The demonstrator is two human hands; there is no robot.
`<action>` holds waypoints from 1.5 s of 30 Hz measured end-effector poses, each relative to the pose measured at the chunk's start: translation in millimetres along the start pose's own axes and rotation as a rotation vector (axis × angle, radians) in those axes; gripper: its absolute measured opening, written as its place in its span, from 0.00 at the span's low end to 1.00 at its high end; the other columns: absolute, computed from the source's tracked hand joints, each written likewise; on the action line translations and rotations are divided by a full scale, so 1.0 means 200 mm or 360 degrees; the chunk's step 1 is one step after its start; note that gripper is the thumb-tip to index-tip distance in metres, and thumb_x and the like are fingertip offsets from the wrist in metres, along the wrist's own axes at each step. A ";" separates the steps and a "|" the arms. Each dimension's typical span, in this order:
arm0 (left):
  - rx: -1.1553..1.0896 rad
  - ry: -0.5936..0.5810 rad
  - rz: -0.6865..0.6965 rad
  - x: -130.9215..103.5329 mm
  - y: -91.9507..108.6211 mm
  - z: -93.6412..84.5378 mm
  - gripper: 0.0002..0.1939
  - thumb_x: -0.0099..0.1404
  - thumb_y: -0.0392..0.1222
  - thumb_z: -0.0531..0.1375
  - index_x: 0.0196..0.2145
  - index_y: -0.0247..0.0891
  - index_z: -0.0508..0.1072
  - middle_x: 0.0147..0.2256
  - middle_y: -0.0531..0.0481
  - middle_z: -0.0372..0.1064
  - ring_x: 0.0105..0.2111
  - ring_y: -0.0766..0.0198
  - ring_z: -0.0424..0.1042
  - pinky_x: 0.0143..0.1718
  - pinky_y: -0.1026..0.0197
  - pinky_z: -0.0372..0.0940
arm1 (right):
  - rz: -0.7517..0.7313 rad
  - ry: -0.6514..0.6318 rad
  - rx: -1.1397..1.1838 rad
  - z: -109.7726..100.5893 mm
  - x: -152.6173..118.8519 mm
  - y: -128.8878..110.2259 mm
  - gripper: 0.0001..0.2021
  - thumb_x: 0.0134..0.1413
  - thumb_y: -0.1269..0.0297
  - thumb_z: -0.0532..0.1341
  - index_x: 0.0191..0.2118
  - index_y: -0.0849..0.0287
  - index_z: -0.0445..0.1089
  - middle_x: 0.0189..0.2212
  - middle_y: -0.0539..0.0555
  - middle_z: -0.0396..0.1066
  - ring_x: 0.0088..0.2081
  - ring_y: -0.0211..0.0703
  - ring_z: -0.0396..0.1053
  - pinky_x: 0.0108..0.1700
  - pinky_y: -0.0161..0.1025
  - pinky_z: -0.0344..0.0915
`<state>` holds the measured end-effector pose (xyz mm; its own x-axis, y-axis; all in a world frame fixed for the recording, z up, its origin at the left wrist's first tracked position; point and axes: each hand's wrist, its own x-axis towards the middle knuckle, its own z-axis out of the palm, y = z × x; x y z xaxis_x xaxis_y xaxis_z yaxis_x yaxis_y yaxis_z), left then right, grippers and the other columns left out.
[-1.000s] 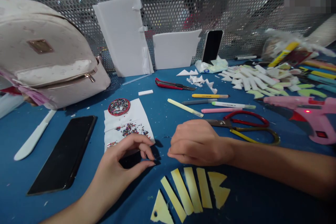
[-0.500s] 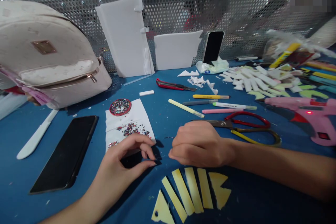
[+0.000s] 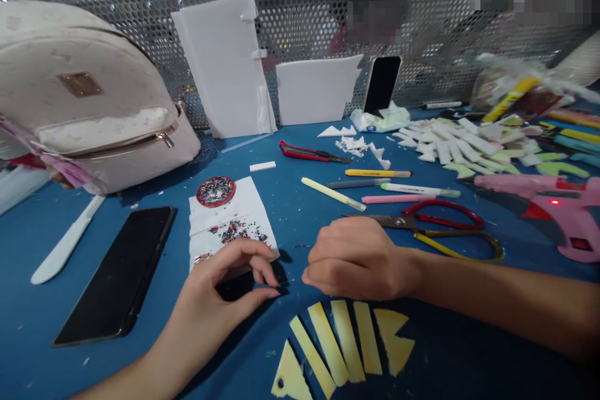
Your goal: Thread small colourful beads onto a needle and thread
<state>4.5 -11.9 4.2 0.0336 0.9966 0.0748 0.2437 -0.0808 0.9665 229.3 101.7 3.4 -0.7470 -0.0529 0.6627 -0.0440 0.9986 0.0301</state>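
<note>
My left hand (image 3: 229, 290) has thumb and fingertips brought together in a pinch, beside the white paper with beads. A thin, pale thread (image 3: 290, 280) runs from this pinch across to my right hand (image 3: 354, 259), which is closed in a fist with its fingertips hidden. Below the hands, a yellow fish in separate pieces lies on the blue table: a head (image 3: 289, 372) with a hole, several strips (image 3: 347, 340) and a notched tail (image 3: 396, 340). Small multicoloured beads (image 3: 239, 231) are scattered on the paper (image 3: 255, 203), and more fill a red-rimmed round lid (image 3: 215, 191).
To the left are a black phone (image 3: 117, 275), a white knife-shaped tool (image 3: 68, 247) and a backpack (image 3: 94, 100). Scissors (image 3: 405, 222), markers (image 3: 332, 194) and a red box cutter (image 3: 309, 153) lie beyond my right hand. A pink glue gun (image 3: 557, 200), its light lit, sits right.
Both hands keep almost the same pose, with the thread still between them. The view has shifted very slightly; the things on the table stay in place.
</note>
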 end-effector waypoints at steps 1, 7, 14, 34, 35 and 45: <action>0.0006 0.0003 0.0003 0.00 0.00 0.00 0.11 0.62 0.33 0.68 0.42 0.41 0.74 0.30 0.55 0.77 0.32 0.66 0.77 0.41 0.66 0.73 | -0.0001 -0.0014 0.0000 0.00 0.00 0.00 0.07 0.66 0.68 0.59 0.34 0.59 0.69 0.28 0.45 0.72 0.27 0.36 0.61 0.30 0.38 0.52; 0.0080 -0.0002 0.0046 -0.01 0.00 0.00 0.12 0.63 0.33 0.67 0.43 0.43 0.75 0.32 0.56 0.79 0.33 0.66 0.79 0.42 0.67 0.72 | 0.0024 -0.0083 0.0001 -0.01 0.01 -0.01 0.13 0.69 0.69 0.55 0.31 0.58 0.70 0.26 0.46 0.72 0.27 0.36 0.61 0.30 0.39 0.52; 0.0415 0.0019 0.0255 -0.03 0.02 0.01 0.10 0.62 0.34 0.69 0.40 0.47 0.78 0.31 0.59 0.81 0.33 0.65 0.80 0.44 0.64 0.70 | -0.0094 -0.0146 -0.0069 0.01 0.02 -0.02 0.14 0.69 0.71 0.54 0.31 0.57 0.71 0.24 0.47 0.70 0.27 0.38 0.60 0.29 0.39 0.50; 0.0215 -0.0032 0.0128 -0.04 0.05 0.11 0.07 0.62 0.34 0.68 0.37 0.42 0.76 0.26 0.58 0.76 0.28 0.68 0.76 0.35 0.68 0.68 | -0.0210 -0.0015 0.0037 0.05 0.02 -0.03 0.16 0.74 0.62 0.52 0.37 0.60 0.73 0.27 0.49 0.69 0.29 0.37 0.64 0.29 0.36 0.52; 0.0210 -0.0043 0.0116 -0.04 0.05 0.11 0.07 0.61 0.34 0.69 0.37 0.42 0.76 0.26 0.58 0.76 0.27 0.67 0.75 0.35 0.68 0.68 | -0.0199 -0.0012 0.0083 0.05 0.01 -0.03 0.16 0.74 0.62 0.52 0.36 0.60 0.73 0.28 0.49 0.70 0.29 0.37 0.64 0.29 0.36 0.53; 0.0114 -0.0127 0.0037 -0.04 0.04 0.09 0.06 0.61 0.36 0.69 0.36 0.41 0.76 0.25 0.57 0.75 0.27 0.66 0.74 0.33 0.67 0.67 | -0.0018 -0.0124 0.0294 0.06 0.01 -0.04 0.16 0.73 0.61 0.54 0.33 0.58 0.73 0.30 0.49 0.73 0.30 0.35 0.66 0.32 0.35 0.56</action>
<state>23.4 -20.8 7.3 0.1167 0.9904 0.0746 0.3107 -0.1078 0.9444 220.2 94.2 -5.3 -0.7944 -0.0715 0.6032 -0.1683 0.9801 -0.1054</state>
